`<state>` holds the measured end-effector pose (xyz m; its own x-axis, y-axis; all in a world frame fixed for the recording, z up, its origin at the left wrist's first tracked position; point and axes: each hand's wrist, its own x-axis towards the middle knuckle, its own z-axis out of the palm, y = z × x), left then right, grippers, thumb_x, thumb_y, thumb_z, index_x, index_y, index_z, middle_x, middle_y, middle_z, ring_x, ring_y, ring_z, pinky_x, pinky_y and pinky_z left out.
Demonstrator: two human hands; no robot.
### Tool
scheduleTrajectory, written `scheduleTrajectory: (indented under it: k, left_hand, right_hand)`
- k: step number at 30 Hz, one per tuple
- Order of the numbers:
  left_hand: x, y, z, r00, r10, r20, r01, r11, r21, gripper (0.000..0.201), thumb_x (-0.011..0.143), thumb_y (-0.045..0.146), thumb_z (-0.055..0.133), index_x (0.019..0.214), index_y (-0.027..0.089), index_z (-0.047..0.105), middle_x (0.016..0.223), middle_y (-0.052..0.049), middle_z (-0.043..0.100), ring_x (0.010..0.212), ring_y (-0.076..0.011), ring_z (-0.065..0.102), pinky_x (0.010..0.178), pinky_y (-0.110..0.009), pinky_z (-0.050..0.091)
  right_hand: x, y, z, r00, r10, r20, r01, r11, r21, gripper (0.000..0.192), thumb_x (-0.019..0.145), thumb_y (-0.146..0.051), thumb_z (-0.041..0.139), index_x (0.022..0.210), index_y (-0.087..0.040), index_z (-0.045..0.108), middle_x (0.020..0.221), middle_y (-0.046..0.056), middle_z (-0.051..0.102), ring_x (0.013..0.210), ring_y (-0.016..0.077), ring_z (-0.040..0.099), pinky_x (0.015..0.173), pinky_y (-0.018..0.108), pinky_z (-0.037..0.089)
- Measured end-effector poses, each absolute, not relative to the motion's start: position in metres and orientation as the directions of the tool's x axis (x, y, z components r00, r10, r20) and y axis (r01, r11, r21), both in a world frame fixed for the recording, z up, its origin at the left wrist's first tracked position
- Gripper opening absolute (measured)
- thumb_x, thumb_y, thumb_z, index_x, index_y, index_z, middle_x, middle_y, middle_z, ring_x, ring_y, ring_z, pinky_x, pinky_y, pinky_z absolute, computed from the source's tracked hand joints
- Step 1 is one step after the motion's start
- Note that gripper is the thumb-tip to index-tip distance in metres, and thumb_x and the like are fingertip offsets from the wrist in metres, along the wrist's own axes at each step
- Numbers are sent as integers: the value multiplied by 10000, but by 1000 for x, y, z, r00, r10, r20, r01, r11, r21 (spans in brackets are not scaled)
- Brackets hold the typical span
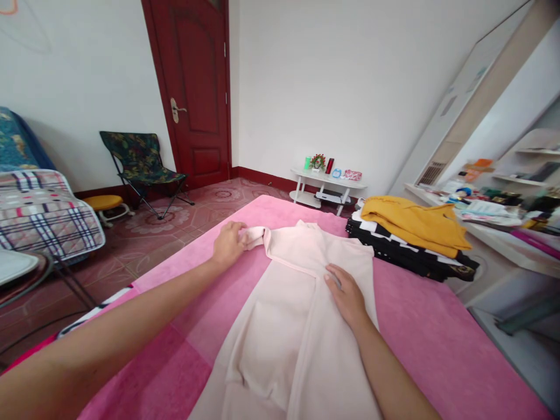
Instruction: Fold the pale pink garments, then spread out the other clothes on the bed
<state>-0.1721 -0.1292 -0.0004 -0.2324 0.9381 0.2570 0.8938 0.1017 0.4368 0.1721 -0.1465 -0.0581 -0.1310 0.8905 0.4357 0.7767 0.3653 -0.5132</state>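
A long pale pink garment [280, 332] lies spread on the pink bed cover [420, 326], one side folded inward over its middle. At its far left, my left hand [230, 242] pinches the end of a sleeve [257, 236], which bends where it meets the body of the garment. My right hand [347, 293] rests on the garment's right half with the fingers extended, near the edge of the folded part. Wrinkles show in the cloth close to me, and its lower end runs out of view.
Right of the garment sits a stack of folded clothes, with a mustard-yellow piece [415, 224] on top. A cluttered white desk [516, 233] stands beyond it. A low white stand [328, 179], a camouflage folding chair [135, 154] and a yellow stool [102, 202] are farther off.
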Motion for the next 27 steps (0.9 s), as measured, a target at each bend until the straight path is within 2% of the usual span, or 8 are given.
scheduleTrajectory:
  k: [2,5,9,12,17,22,25,27]
  left_hand:
    - [-192,-107,6,-354,930,97,854,279,439,454,915,432,322,1223,178,539,1213,-112,592,1131,-242,543,879,-326,454]
    - [-206,-80,10,-364,927,-92,830,368,419,521,879,531,365,950,107,659,960,-155,679,899,-272,642,661,-290,480]
    - [-194,-70,15,-274,927,-255,839,360,408,474,717,571,601,784,107,667,775,-123,685,738,-245,648,534,-244,438]
    - [-172,-78,23,-175,933,-314,845,306,438,353,628,456,709,743,124,667,711,-79,679,678,-212,634,512,-225,436]
    - [-141,-89,56,-77,959,-272,840,210,501,220,637,275,667,805,133,677,726,-48,675,598,-170,613,487,-220,439]
    - [-123,-95,142,-33,998,-49,865,53,498,369,677,288,627,1019,148,638,833,-35,655,641,-142,591,503,-198,407]
    - [-100,-122,200,178,981,73,916,-192,352,420,645,304,690,1040,171,637,829,12,626,726,-137,598,591,-176,417]
    - [-79,-155,227,268,963,-15,927,-253,278,413,685,340,670,1063,174,642,822,21,605,777,-145,609,652,-187,431]
  right_hand:
    - [173,-147,-56,-97,891,444,746,360,-560,412,874,-445,415,1115,-193,635,1226,59,598,1171,206,519,1062,401,371]
    - [172,-146,-55,-83,895,439,736,352,-578,398,870,-435,422,1100,-199,644,1217,59,604,1165,217,521,1058,417,372]
    - [172,-148,-54,-66,901,428,710,344,-614,390,872,-436,427,1092,-204,650,1215,53,606,1163,213,522,1057,415,373]
    - [172,-150,-52,-53,904,423,696,337,-633,389,867,-431,437,1094,-196,649,1215,57,605,1169,210,515,1066,407,360]
    - [173,-151,-52,19,905,424,577,337,-744,393,842,-454,469,1043,-170,654,1173,91,621,1129,224,542,1040,404,382]
    - [182,-151,-55,362,862,355,266,269,-926,476,823,-526,480,1082,-142,588,1152,130,607,1084,236,572,959,407,452]
    - [186,-150,-57,439,868,230,-31,270,-962,503,811,-568,482,1061,-136,546,1171,151,578,1036,230,605,861,377,510]
    - [186,-151,-55,427,885,185,-145,269,-952,524,805,-594,481,1047,-132,536,1160,157,576,992,224,627,822,362,523]
